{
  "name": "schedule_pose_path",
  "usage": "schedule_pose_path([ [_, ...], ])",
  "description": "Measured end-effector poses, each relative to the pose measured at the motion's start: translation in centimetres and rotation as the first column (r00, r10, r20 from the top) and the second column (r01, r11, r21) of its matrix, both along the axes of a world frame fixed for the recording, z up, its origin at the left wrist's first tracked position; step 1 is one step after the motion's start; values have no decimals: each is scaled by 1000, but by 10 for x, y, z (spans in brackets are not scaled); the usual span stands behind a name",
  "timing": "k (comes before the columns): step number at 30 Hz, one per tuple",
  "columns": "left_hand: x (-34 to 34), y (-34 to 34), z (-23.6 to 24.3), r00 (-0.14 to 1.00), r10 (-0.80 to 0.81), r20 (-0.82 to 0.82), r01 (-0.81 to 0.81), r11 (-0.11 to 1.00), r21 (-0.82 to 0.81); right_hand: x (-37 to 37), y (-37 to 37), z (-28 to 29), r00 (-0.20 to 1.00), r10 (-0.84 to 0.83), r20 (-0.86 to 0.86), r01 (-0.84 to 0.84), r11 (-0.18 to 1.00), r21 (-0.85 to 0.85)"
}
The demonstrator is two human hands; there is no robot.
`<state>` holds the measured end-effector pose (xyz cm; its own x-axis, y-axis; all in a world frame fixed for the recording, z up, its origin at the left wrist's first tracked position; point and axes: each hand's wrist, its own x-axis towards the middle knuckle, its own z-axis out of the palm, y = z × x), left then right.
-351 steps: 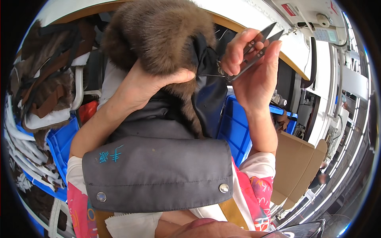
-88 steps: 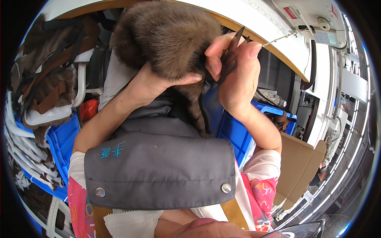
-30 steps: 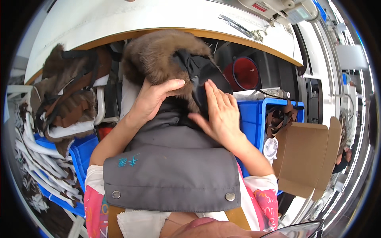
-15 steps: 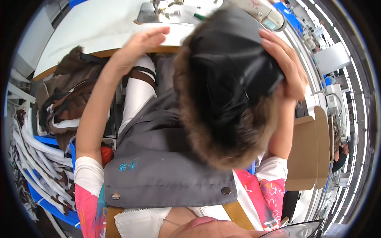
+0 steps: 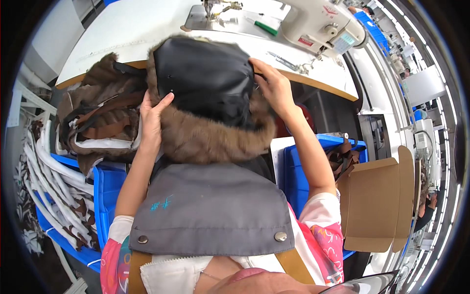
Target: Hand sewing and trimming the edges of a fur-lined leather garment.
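Note:
A brown fur piece [image 5: 210, 142] with a black, glossy leather-like panel [image 5: 205, 78] facing up lies across my lap at the table's front edge. My left hand [image 5: 155, 117] is closed on its left side, thumb over the fur. My right hand [image 5: 274, 88] grips the upper right edge of the black panel, fingers bent over it. Beyond the piece, dark metal scissors [image 5: 286, 62] lie on the white tabletop [image 5: 103, 39], near a green-handled tool [image 5: 265, 27].
A sewing machine [image 5: 318, 24] stands at the back right. Fur scraps [image 5: 98, 117] and white strips [image 5: 56, 186] fill the left side around a blue bin [image 5: 107, 206]. Another blue bin [image 5: 301, 181] and a cardboard box [image 5: 374, 196] sit to the right. A person [image 5: 423, 215] appears at far right.
The scissors held in my right hand earlier lie on the table. The fur piece was flipped upward, then lowered with its black side up. My left hand, briefly off it, holds it again.

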<state>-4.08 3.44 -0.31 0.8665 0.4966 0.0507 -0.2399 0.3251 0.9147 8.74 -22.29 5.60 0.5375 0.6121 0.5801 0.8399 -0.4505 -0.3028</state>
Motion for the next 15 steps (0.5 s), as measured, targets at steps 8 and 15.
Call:
schedule_pose_path([
  [8, 13, 11, -17, 973, 229, -29, -223, 965, 141, -22, -17, -35, 796, -57, -602, 261, 930, 257],
  [15, 64, -20, 73, 983, -152, 98, -26, 418, 908, 23, -11, -60, 176, 171, -969, 43, 982, 181],
])
